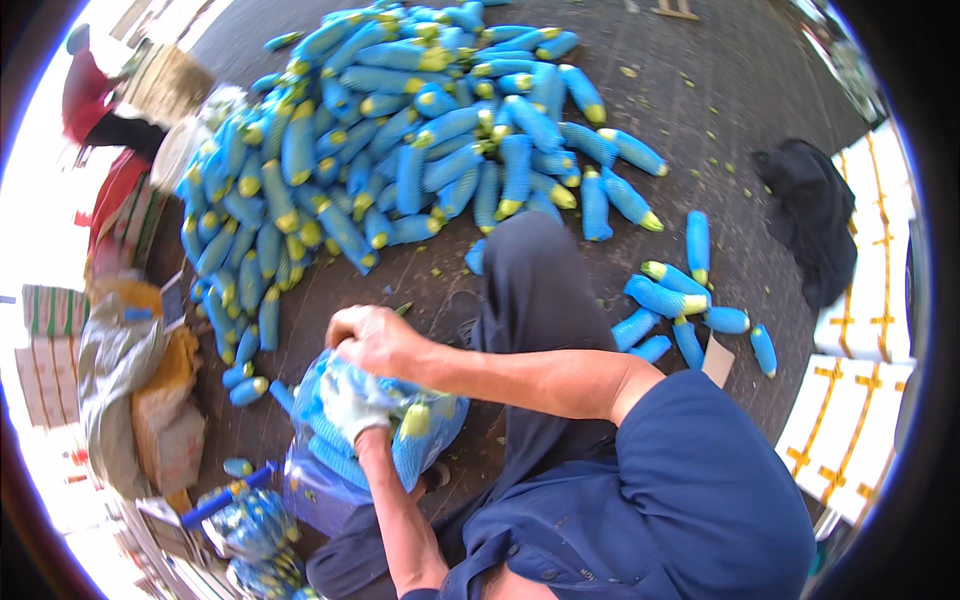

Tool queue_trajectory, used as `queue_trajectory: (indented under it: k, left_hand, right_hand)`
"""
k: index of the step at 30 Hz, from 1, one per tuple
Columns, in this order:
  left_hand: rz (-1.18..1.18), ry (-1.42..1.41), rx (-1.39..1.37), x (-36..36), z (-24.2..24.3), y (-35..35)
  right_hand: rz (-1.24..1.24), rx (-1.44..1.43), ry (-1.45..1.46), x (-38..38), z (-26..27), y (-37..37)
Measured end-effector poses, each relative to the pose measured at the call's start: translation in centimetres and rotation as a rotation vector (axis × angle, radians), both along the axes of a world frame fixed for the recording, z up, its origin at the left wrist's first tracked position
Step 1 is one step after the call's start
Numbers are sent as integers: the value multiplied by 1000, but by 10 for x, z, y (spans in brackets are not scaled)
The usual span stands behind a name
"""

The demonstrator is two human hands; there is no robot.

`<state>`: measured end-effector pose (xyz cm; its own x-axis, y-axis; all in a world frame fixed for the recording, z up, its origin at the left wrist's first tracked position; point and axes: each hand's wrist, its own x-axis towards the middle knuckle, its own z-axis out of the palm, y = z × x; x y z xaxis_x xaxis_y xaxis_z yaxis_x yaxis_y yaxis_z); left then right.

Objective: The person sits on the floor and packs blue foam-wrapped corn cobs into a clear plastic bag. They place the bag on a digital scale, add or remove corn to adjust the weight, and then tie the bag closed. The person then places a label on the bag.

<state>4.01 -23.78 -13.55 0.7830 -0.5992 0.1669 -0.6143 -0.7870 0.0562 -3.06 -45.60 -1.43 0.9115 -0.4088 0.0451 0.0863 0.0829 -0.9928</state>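
Observation:
A clear plastic bag (439,431) filled with long, pale-green-ended vegetables in blue foam net sleeves stands before me at the lower left, on or in a blue-violet container (322,491). My left hand (351,409), in a whitish glove, is closed on the gathered plastic at the bag's top. Just above it, my bare right hand (379,341) pinches the bag's upper edge; its fingertips are partly hidden. One pale green end (415,421) shows through the plastic beside the glove. Beyond my knee lies a large heap of sleeved vegetables (405,142).
A smaller group of sleeved vegetables (664,300) lies right of my knee, near a black cloth (810,217) and white boxes with yellow straps (844,435). Filled bags (255,525) stand at the lower left, by a blue bar (225,495). A person in red (86,94) sits at the upper left.

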Motion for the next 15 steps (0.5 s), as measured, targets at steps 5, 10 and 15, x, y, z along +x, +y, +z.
queue_trajectory:
  k: [5, 10, 15]
  left_hand:
    - [88, 48, -139, -29, 55, 26]
    - [128, 39, -114, -45, 70, 74]
    - [184, 80, -109, -65, 75, 89]
  right_hand:
    - [-64, 19, -295, -87, 71, -71]
    - [-724, 215, -67, -181, -4, -191]
    - [-788, 112, 639, -245, -229, -302]
